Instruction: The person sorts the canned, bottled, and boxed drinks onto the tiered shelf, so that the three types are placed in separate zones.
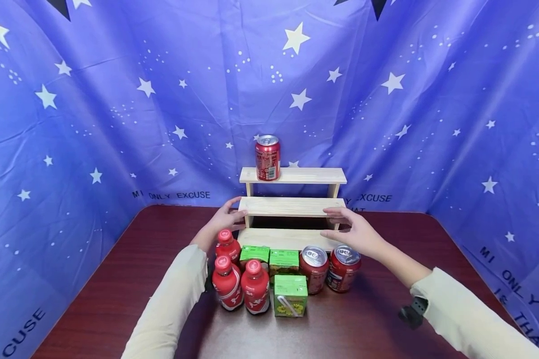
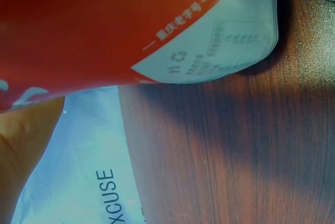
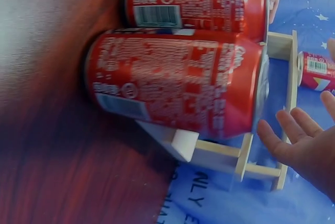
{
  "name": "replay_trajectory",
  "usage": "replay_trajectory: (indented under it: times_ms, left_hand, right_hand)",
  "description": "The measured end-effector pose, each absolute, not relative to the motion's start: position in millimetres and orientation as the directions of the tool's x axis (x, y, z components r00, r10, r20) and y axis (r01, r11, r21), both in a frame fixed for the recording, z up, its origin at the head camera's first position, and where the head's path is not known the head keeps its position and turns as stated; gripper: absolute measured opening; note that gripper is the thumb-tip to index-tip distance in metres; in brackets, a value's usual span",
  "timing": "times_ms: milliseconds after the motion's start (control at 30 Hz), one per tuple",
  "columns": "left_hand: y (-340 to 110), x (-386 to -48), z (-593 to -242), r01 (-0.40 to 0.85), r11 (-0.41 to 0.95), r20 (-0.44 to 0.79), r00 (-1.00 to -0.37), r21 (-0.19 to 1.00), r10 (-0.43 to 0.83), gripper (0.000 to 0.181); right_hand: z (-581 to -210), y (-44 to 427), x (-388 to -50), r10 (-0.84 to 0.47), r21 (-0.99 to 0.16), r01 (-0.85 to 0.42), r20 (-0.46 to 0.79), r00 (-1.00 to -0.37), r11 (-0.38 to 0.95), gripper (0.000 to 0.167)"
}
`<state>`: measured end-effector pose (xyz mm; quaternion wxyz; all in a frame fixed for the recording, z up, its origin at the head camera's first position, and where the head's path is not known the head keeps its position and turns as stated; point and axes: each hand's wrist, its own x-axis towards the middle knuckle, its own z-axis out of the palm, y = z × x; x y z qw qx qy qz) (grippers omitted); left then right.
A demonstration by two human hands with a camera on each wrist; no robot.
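Observation:
A wooden three-step shelf [image 1: 292, 206] stands at the back of the table. My left hand [image 1: 224, 219] is at its left end, fingers spread by the middle step; whether they touch it is unclear. My right hand [image 1: 357, 233] hovers by the right end, its fingers [image 3: 296, 122] spread and holding nothing in the right wrist view. One red soda can [image 1: 268, 158] stands on the top step's left side. Before the shelf stand two more cans [image 1: 314, 269], several green drink cartons [image 1: 290, 296] and several red bottles [image 1: 255, 288]. A red bottle [image 2: 157, 25] fills the upper left wrist view.
The dark red-brown wooden table [image 1: 130, 279] stretches to both sides of the group. Blue cloth [image 1: 197, 99] with white stars hangs behind it and along both sides. The bottles stand close to my left forearm, and a can [image 3: 178, 82] is right beside my right hand.

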<state>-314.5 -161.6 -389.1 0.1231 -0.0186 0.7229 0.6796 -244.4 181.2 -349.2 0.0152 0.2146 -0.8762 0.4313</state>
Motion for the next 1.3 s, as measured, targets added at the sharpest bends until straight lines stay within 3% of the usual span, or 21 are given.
replay_trajectory:
  times_ms: [567,933,1300]
  left_hand:
    - [-167.4,-326.8,-404.9,-0.195,0.084,-0.206,-0.966,0.977,0.158,0.065]
    - [-170.1,-325.4,-404.0,-0.201,0.088,-0.214,-0.963,0.976,0.166,0.065]
    - [-168.8,-326.8,-405.4,-0.186,0.065,-0.195,-0.963,0.98,0.184,0.065]
  right_hand:
    - [-389.0,226.5,-196.3,-0.181,-0.753,-0.367,0.321,-0.929,0.546,0.053]
    - [-426.9,228.8,-180.8,-0.124,-0.879,-0.29,0.262,-0.957,0.379,0.061]
    - [-448.0,220.7,-181.5,-0.098,-0.931,-0.23,0.211,-0.973,0.282,0.071]
